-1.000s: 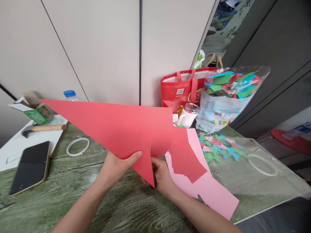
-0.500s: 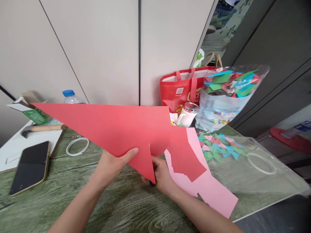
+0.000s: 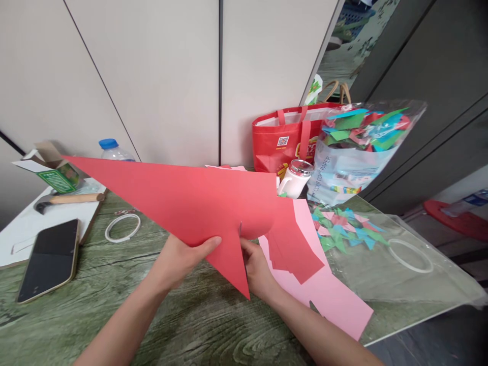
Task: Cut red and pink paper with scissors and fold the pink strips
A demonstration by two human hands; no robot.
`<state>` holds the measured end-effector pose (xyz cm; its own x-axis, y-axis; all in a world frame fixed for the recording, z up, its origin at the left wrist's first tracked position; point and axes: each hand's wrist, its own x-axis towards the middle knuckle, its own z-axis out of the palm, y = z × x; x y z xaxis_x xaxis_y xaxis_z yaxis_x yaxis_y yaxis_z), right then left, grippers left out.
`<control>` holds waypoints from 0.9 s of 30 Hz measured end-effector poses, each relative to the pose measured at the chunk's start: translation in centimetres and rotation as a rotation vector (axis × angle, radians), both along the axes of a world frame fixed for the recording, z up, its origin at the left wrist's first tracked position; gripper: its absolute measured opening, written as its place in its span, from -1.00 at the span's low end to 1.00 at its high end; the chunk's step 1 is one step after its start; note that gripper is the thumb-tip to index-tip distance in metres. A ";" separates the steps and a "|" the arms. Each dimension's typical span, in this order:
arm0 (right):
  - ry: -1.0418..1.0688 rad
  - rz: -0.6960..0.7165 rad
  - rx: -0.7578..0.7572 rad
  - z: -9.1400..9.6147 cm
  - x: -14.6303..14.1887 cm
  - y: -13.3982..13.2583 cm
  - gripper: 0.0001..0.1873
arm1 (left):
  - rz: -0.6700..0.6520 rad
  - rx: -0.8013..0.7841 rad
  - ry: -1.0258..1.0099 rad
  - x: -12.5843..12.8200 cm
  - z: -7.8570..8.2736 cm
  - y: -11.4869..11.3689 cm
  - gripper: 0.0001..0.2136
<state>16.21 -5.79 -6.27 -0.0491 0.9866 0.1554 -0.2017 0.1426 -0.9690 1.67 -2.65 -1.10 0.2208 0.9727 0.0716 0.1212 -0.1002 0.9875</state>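
Note:
A large sheet of red paper (image 3: 171,195) is held up above the table, its long point reaching left. My left hand (image 3: 186,259) grips its lower edge, thumb on top and fingers underneath. A slit runs up from that edge, with a narrow flap pointing down beside it. At this slit my right hand (image 3: 257,269) is closed around scissors, mostly hidden behind the paper; a thin blade (image 3: 240,229) shows at the slit's top. Just right of that hand lie cut red paper pieces (image 3: 295,249) on a notched pink sheet (image 3: 343,302).
On the left are a phone (image 3: 49,260), a hammer (image 3: 72,200), a tape roll (image 3: 122,227), a small box (image 3: 57,178) and a bottle (image 3: 114,151). A red bag (image 3: 272,145), a lidded mug (image 3: 295,180), a bag of paper scraps (image 3: 343,168) and loose scraps (image 3: 346,229) stand or lie right.
The red paper has shifted a little right, its flap now hanging lower. The dark scissor handle seen below my right hand is now hidden. Both hands keep their hold.

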 end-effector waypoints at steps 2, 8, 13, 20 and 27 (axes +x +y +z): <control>-0.017 -0.021 -0.001 -0.1 0.0 0.0 -0.70 | 0.000 -0.007 -0.015 0.0 0.0 0.0 -0.60; 0.005 -0.022 -0.011 -0.2 -0.1 0.0 -0.71 | -0.003 -0.022 -0.032 0.1 0.1 0.0 -0.60; -0.002 -0.032 0.004 -0.1 -0.1 -0.1 -0.76 | -0.010 -0.031 -0.026 0.1 0.1 0.0 -0.60; 0.016 -0.063 -0.031 -0.6 -0.4 0.0 -0.77 | -0.016 -0.063 -0.049 0.2 0.3 -0.3 -0.59; 0.050 -0.022 -0.058 -0.7 -0.4 0.0 -0.75 | 0.013 -0.054 -0.094 0.1 0.9 -0.2 -0.60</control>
